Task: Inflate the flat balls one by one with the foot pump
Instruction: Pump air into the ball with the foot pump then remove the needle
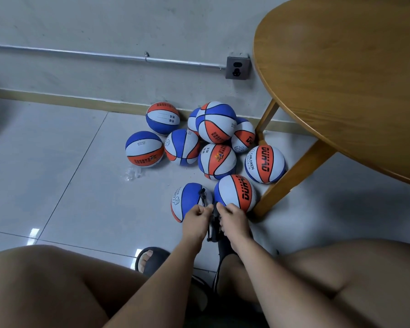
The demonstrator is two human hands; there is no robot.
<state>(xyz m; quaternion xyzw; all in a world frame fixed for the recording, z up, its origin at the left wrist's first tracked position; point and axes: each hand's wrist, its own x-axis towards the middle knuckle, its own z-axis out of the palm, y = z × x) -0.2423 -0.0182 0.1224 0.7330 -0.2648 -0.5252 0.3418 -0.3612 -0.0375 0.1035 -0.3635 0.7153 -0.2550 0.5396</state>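
I have both hands down low on the floor (69, 166), right in front of my knees, because the ball (187, 200) I am filling sits there, apart from the pile of balls (213, 136) heaped against the wall edge of the floor. That gap, I judge, keeps the one in work from being mixed up with the rest. The thin black hose (202, 196) runs up over the ball's top, its fitting planted there, so the valve seems turned upward for easy reach. My left hand (195, 215) is nearly closed, thumb and fingertips pinching the hose just below the ball, probably to steady the needle. My right hand (232, 217) has its fingers curled over the top of the foot pump (214, 224), which stands between my wrists; how firm that hold is I cannot tell. A second ball (236, 192) touches the first on its right, close against the table leg (291, 176), handy as the next one. My sandal (152, 259) rests off the pump, so pumping looks yet to begin.
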